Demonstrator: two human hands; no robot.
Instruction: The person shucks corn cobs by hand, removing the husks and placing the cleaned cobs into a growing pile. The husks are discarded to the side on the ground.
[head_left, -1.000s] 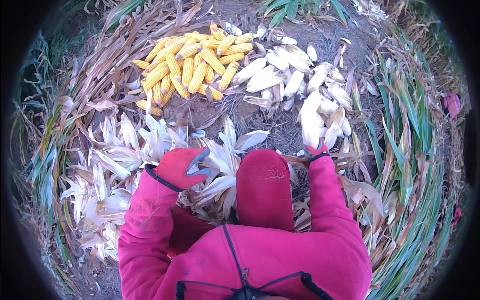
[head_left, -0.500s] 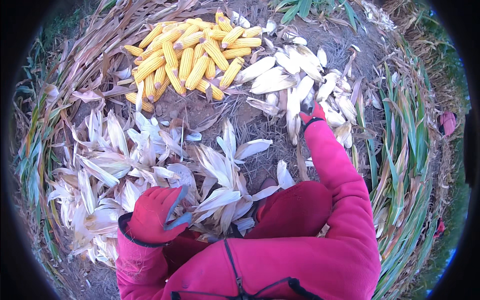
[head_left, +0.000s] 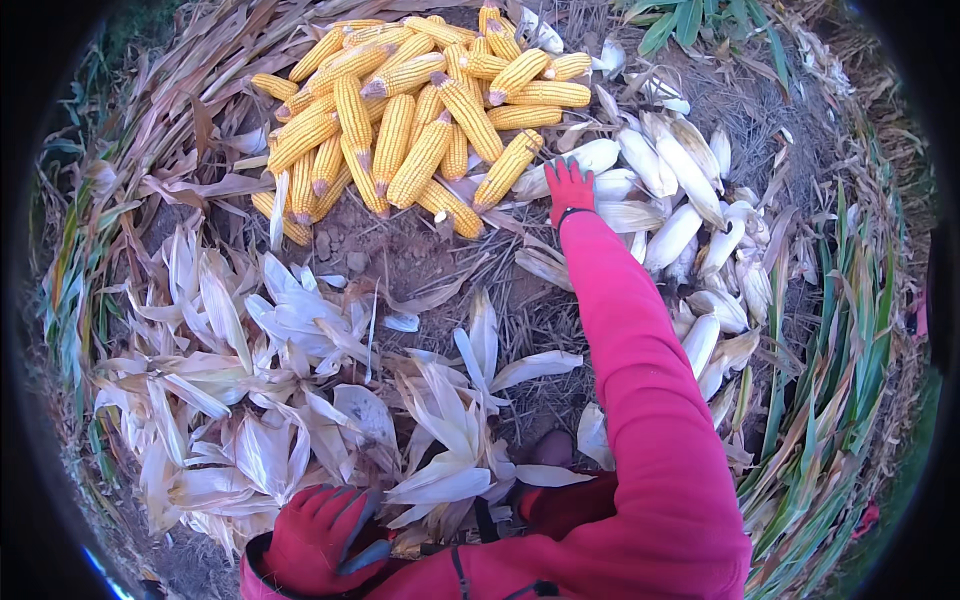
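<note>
My right hand (head_left: 571,190), in a red glove, reaches far forward with its fingers spread. It lies over the left end of a pale, husk-covered corn ear (head_left: 597,155); whether it presses on the ear I cannot tell. Just left of it rests a bare yellow corn ear (head_left: 508,171), at the edge of a heap of husked yellow corn (head_left: 410,150). My left hand (head_left: 325,540), in a red glove with grey on the palm side, hangs near my lap. Its fingers curve loosely, thumb apart, with nothing seen in them.
Corn ears still in pale husks (head_left: 672,235) lie in a pile to the right. Loose dry husks (head_left: 270,400) cover the ground at near left and in front of me. Green and dry stalks (head_left: 835,340) lie along the right; dry leaves (head_left: 150,130) line the left.
My right hand has moved forward and left, from the middle of the husk-covered pile to its left end beside the yellow corn. My body leans further forward; my left hand sits lower in view.
</note>
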